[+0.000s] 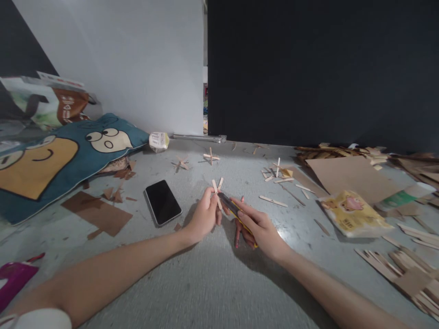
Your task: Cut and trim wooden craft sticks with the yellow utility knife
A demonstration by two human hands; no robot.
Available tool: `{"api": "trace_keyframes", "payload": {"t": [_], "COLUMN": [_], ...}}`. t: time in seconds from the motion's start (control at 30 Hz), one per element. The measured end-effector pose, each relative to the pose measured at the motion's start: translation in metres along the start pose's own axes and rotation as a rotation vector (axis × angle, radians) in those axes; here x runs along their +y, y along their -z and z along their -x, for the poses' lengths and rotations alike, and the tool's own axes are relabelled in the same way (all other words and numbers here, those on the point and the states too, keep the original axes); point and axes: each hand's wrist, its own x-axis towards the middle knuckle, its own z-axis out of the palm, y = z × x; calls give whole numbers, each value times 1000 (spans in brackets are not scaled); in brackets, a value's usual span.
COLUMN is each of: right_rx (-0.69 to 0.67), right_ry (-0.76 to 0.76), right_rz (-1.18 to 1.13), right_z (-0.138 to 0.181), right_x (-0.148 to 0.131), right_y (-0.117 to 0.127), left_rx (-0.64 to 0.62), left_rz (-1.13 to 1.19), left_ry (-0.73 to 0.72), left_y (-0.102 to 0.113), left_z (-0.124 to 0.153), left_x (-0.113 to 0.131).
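**Knife (229,204) Meets Crossed Sticks (216,192) Over the Desk (206,283)**

Both hands are closed on something. The left hand (205,214) pinches the crossed sticks between thumb and fingers, near the middle of the desk. The right hand (262,230) grips the black and yellow knife, its front end right at the sticks; whether the blade touches the wood is too small to tell. A thin red rod (237,235) shows beside the right hand's fingers, and it is unclear whether they hold it.

The phone (163,202) lies to the left of the left hand, with brown cardboard (99,212) beyond it and a blue cushion (113,141) behind. Farther back than the hands, two small stick crosses (211,157) stand near each other. To the right, a loose stick (273,201) lies flat, short of a yellow packet (355,214). A stick bundle (408,274) rests nearer the right edge, and a magenta tool (15,279) sits at the far left.
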Motion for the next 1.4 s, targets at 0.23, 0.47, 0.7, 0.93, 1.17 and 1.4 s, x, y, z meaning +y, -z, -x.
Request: {"api": "trace_keyframes", "payload": {"t": [0.23, 0.47, 0.7, 0.93, 1.17, 1.4], "right_rx": [-1, 7, 8, 27, 285, 167], "right_ry": [-25, -103, -180, -130, 149, 245], "right_rz": [10, -97, -264, -236, 374, 545], "right_z": [0, -2, -3, -3, 4, 8], "right_x": [0, -7, -16, -9, -1, 1], "right_y": [1, 1, 5, 4, -4, -5], "left_rx": [-13, -36, -69, -43, 117, 57], "left_rz": [-7, 8, 126, 82, 24, -94], "left_ry": [-53, -46, 7, -2, 41, 3], "left_y": [2, 3, 5, 2, -2, 0], "left_z": [-1, -1, -3, -1, 2, 2], "left_x": [2, 6, 5, 4, 7, 3]}}
